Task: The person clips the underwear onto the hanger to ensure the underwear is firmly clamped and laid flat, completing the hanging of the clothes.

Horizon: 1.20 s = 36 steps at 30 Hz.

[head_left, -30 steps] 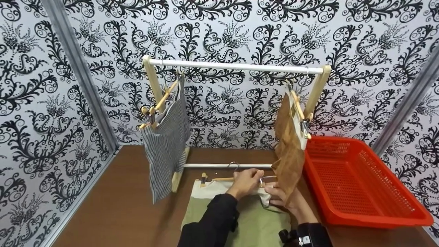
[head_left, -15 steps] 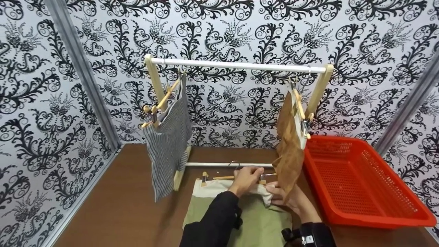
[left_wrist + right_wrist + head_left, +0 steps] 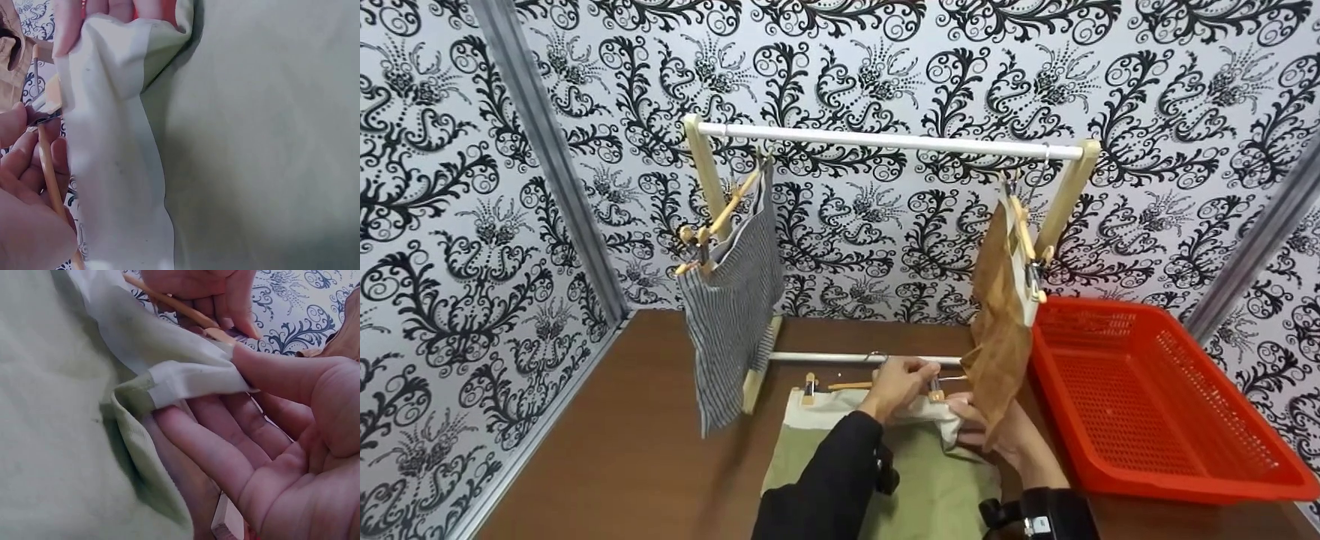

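A green garment (image 3: 915, 480) with a white waistband (image 3: 840, 405) lies below a wooden clip hanger (image 3: 849, 385). The hanger's left clip (image 3: 809, 390) stands at the waistband's left end. My left hand (image 3: 896, 386) holds the right clip (image 3: 936, 388) between thumb and fingers; in the left wrist view the clip's tip (image 3: 53, 93) is right at the waistband edge. My right hand (image 3: 997, 431) pinches the waistband's right end, thumb on top and fingers underneath, as the right wrist view shows. The hanging brown garment (image 3: 997, 352) hides part of this hand.
A rack with a white top bar (image 3: 885, 139) stands behind. A striped garment (image 3: 735, 315) hangs at its left, the brown one at its right. A red plastic basket (image 3: 1170, 420) sits on the brown table (image 3: 585, 450) to the right. Patterned walls enclose the back and sides.
The head view has shifted slightly, so everything sits a little further right. The waistband beside the right clip looks flatter. Both hands keep their holds with only small finger movement.
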{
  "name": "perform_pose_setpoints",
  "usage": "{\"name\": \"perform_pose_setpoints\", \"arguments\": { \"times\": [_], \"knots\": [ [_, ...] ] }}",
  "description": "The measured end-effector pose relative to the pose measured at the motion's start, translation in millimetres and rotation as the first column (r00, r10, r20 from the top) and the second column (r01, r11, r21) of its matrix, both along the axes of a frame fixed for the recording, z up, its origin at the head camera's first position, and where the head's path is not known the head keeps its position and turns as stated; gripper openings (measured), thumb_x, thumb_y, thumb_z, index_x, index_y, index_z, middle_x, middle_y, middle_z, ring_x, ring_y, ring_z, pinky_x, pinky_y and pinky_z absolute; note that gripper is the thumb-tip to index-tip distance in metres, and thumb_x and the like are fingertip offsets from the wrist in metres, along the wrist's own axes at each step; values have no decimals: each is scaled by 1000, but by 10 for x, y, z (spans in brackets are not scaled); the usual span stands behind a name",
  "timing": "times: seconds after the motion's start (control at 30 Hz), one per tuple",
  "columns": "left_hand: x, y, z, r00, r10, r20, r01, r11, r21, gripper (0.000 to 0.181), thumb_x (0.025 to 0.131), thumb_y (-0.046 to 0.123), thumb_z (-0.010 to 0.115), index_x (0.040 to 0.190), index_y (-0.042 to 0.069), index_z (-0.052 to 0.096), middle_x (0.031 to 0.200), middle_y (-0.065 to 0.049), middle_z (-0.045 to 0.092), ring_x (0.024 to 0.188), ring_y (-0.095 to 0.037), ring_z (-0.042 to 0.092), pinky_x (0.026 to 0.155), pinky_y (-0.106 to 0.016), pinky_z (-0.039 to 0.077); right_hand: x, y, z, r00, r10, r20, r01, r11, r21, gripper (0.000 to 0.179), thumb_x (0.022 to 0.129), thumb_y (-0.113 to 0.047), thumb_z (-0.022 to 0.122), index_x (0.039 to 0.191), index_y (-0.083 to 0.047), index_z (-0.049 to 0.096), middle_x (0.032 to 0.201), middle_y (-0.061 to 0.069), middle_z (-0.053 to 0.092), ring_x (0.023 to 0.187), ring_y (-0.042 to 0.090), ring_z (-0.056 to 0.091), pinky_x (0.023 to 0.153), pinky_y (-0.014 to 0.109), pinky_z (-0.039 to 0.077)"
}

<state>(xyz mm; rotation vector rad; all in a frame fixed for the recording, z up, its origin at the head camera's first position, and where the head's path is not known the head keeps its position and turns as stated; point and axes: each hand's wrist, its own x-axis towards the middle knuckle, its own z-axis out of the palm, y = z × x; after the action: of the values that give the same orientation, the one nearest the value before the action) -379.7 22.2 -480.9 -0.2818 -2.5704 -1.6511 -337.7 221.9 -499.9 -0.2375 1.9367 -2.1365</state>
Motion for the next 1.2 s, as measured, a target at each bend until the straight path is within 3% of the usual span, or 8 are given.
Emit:
{"name": "perform_pose_setpoints", "arguments": {
  "times": [0.1, 0.27, 0.43, 0.63, 0.73, 0.9, 1.1, 1.2],
  "knots": [
    [1, -6, 15, 1000, 21, 21, -22, 1000, 10, 22, 95, 41, 68, 92, 22, 80, 94, 13, 74, 104, -18, 60, 105, -50, 33, -4, -28, 12, 999, -44, -5, 44, 998, 40, 52, 96, -8, 68, 142, 3, 45, 114, 3, 66, 103, 22, 66, 87, 51, 56],
    [2, -7, 69, 999, 33, -3, -33, 999, 36, 21, 94, 38, 71, 94, 21, 82, 95, 11, 75, 103, -15, 63, 104, -47, 37, -35, -34, 44, 999, -23, -31, 25, 995, 95, 70, 99, -13, 67, 151, 9, 26, 117, 11, 65, 100, 32, 68, 90, 53, 54],
    [16, 2, 80, 1000, 22, -11, -21, 998, 52, 20, 93, 36, 72, 94, 19, 82, 92, 10, 75, 96, -12, 66, 96, -41, 45, -59, -17, 36, 996, -62, -57, 66, 994, 83, 53, 98, -12, 68, 140, 12, 46, 120, 12, 67, 102, 27, 68, 89, 51, 55],
    [32, -14, 29, 1000, 19, -23, -18, 998, 62, 23, 93, 36, 73, 95, 15, 82, 94, 6, 76, 96, -11, 66, 91, -35, 49, -26, -63, 8, 975, -221, -27, 220, 975, -22, 28, 101, 0, 58, 127, -4, 67, 118, 2, 69, 105, 15, 63, 87, 49, 55],
    [32, -23, 19, 999, -6, -34, 9, 996, 88, 25, 94, 34, 73, 97, 12, 82, 93, 4, 76, 93, -9, 66, 87, -31, 50, -25, -120, 26, 955, -297, -4, 296, 953, -61, 30, 102, 1, 53, 129, -6, 65, 118, 1, 69, 105, 16, 62, 89, 52, 51],
    [27, -38, -2, 998, -49, -40, 52, 995, 86, 27, 95, 34, 71, 103, 10, 81, 91, 4, 76, 87, -7, 66, 84, -28, 52, -54, -210, 75, 949, -316, -6, 315, 949, -16, 55, 94, -7, 70, 142, 7, 49, 120, 13, 67, 106, 27, 64, 96, 58, 48],
    [30, -46, -68, 993, -77, -91, 79, 997, 18, 27, 98, 36, 67, 104, 14, 81, 97, 5, 77, 95, -11, 65, 99, -41, 43, -48, -217, 92, 939, -343, 9, 343, 939, 14, 63, 94, -10, 72, 147, 8, 43, 133, 20, 60, 114, 34, 61, 94, 58, 49],
    [27, -40, -87, 987, -99, -125, 105, 994, 42, 26, 99, 32, 67, 105, 11, 81, 94, 2, 77, 90, -9, 65, 96, -37, 45, -41, -209, 83, 937, -349, 8, 349, 937, 7, 61, 94, -10, 71, 147, 6, 44, 132, 19, 61, 114, 33, 60, 93, 56, 50]
  ]
}}
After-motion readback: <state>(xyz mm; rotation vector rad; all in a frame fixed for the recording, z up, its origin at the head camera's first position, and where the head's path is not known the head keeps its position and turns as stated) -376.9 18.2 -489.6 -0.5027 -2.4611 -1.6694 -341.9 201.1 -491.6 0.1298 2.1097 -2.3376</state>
